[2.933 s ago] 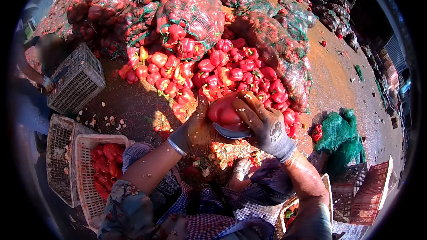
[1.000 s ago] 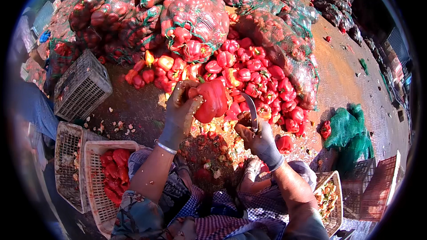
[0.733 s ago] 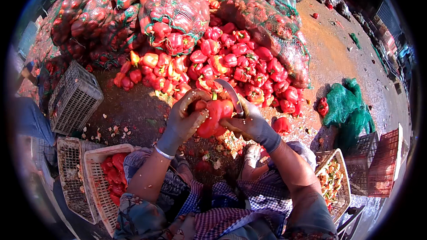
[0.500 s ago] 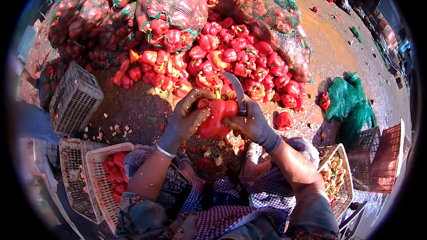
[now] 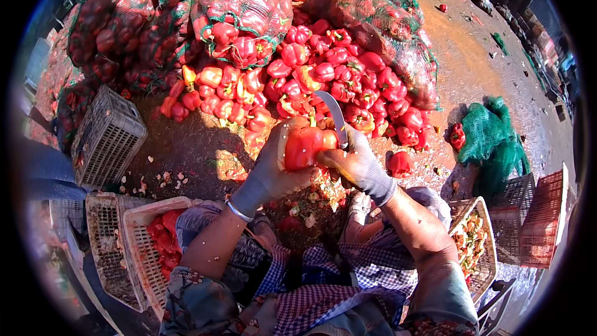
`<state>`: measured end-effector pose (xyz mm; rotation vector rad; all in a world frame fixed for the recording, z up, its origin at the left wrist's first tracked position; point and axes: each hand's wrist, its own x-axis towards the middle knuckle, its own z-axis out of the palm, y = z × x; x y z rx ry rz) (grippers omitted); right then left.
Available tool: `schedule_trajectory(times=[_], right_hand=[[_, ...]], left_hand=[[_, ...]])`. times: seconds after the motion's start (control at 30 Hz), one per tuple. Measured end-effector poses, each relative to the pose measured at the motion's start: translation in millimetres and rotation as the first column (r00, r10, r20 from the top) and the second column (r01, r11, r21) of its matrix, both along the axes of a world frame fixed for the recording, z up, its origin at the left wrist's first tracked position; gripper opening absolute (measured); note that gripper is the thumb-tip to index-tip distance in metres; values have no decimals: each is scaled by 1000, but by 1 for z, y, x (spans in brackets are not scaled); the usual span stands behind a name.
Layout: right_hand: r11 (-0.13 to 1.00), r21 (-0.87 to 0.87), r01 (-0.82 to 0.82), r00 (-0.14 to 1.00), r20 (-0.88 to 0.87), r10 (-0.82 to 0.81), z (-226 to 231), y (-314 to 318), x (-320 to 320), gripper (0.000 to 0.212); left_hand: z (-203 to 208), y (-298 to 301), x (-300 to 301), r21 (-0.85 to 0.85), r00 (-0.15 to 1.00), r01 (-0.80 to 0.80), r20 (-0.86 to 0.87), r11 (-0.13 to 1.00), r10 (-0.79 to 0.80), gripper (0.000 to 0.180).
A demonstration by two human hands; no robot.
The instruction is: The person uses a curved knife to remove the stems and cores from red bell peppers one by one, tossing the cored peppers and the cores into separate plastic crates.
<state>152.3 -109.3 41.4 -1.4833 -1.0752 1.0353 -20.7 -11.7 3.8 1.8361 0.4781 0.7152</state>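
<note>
In front of me a red bell pepper (image 5: pixel 302 148) is held stem end up between both hands. My left hand (image 5: pixel 273 160), in a stained grey glove, is closed round its left side. My right hand (image 5: pixel 360 163), gloved too, grips a short curved knife (image 5: pixel 334 112); its handle is hidden in the fist. The blade points up and to the left, just beyond the pepper's right side. My right thumb lies against the pepper. Beyond my hands spreads a large heap of red bell peppers (image 5: pixel 339 74), and one pepper (image 5: pixel 400 164) lies apart, right of my right hand.
Mesh sacks of peppers (image 5: pixel 242 0) rise behind the heap. By my left leg stands a crate (image 5: pixel 138 236) with red peppers; by my right, a crate (image 5: pixel 491 255) of pale cores and scraps. A grey crate (image 5: pixel 106 140) stands left; green netting (image 5: pixel 488 140) lies right.
My left hand has shifted from fingers over the pepper's top to a hold round its left side. The pepper has turned slightly. The knife remains in my right hand.
</note>
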Motion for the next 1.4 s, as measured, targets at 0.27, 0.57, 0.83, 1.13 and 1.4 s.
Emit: schedule_trajectory(times=[0.27, 0.57, 0.83, 1.13, 1.4], right_hand=[[991, 132, -15, 1000, 18, 13, -21, -8, 3, 46], [998, 3, 56, 998, -2, -56, -6, -12, 4, 48], [1000, 2, 19, 963, 270, -19, -14, -6, 2, 44], [999, 24, -47, 999, 6, 47, 7, -18, 6, 25], [989, 146, -17, 1000, -11, 19, 1, -20, 9, 24]], left_hand=[[3, -10, -1, -41, 1000, -23, -18, 999, 23, 79], [3, -7, 9, 33, 998, 9, -59, 999, -7, 75], [1, -7, 9, 77, 994, -34, -101, 996, 42, 69], [20, -12, 2, 62, 998, -53, -28, 997, 55, 56], [13, -8, 3, -118, 997, 14, 72, 993, -5, 47]])
